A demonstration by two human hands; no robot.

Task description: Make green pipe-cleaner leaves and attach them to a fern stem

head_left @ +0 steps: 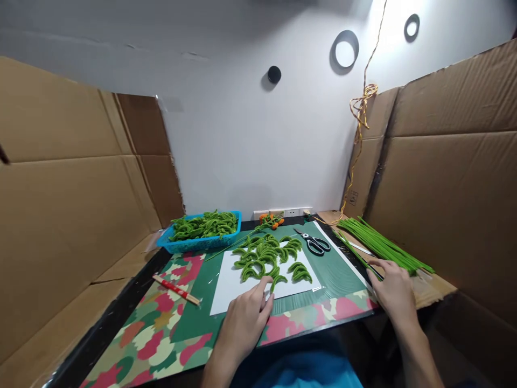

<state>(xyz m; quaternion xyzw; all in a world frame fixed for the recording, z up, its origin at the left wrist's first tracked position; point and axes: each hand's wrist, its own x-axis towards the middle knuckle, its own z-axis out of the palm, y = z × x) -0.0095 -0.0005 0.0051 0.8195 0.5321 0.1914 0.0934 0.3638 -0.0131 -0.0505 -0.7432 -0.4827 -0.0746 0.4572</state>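
Note:
Near the front of the white sheet (221,297), my left hand (246,318) has thumb and forefinger closed on the lower end of a curved fuzzy green piece (278,281). Several similar bent green pieces (264,250) lie spread over the sheet, with a small cluster (299,272) apart at the right. My right hand (392,285) is at the table's right edge, its fingers closed around a fuzzy green stem (355,252) that looks like a pipe cleaner. Beside it lies a bundle of long straight green stems (382,245).
Black-handled scissors (317,245) lie right of the sheet. A blue basket (194,245) full of green pieces stands back left. Orange flowers (272,220) lie at the back. A red-wrapped stick (176,289) is on the left. Cardboard walls (452,178) flank the table.

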